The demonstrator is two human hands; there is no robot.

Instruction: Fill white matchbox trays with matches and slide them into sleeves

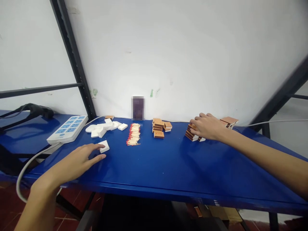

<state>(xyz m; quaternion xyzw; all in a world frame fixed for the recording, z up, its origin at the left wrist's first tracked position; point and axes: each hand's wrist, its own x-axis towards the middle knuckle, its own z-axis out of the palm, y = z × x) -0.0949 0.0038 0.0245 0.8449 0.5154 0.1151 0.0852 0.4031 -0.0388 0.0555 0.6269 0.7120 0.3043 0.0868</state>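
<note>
On the left of the blue table, my left hand (83, 158) rests its fingertips against a small white matchbox tray (105, 147). The thumb is spread away from the fingers, so the hand is open. A heap of white trays (98, 131) lies just behind it. Over at the right, my right hand (207, 126) has its thumb and fingers closed on a brown matchbox sleeve at the top of a stack (191, 133); the hand partly hides the stack. Red-tipped matches (133, 134) lie in a row near the middle, beside a pile of orange-brown matchboxes (158, 127).
A white power strip (68, 129) with a grey cable stands at the left, near a black strap-like object (36, 111). More brown boxes (229, 121) sit behind my right wrist. A blurred dark rectangle (138, 108) is at the white wall. Black metal posts (74, 61) flank the table.
</note>
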